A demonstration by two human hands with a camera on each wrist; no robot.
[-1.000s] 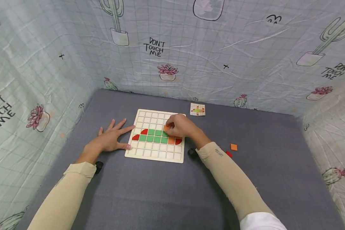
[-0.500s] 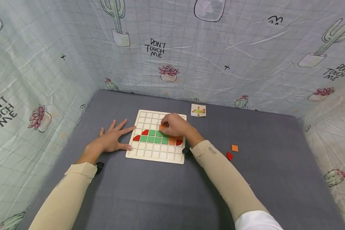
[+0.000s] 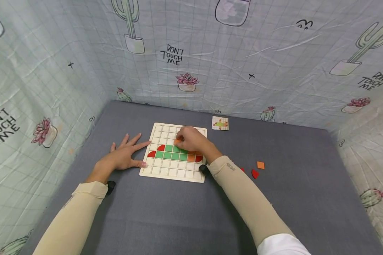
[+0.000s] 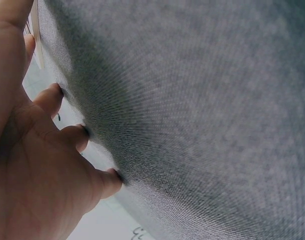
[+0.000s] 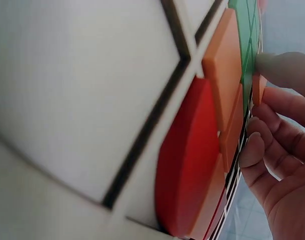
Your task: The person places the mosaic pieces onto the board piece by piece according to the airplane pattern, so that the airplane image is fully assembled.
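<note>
A pale wooden grid board lies on the grey table. Its middle rows hold green tiles, red curved pieces at both ends and an orange tile. My right hand hovers over the board's upper middle and pinches a small orange piece. The right wrist view shows that orange piece between my fingertips, beside the orange tile and a red piece. My left hand lies flat on the table, its fingers touching the board's left edge.
A small pattern card lies behind the board near the back wall. A loose orange square and two red pieces sit on the cloth to the right. Cactus-print fabric walls enclose the table on three sides.
My right hand has slid leftward over the board with the orange piece. Its forearm shifted too, uncovering the red pieces on the cloth. The left hand has stayed put.
</note>
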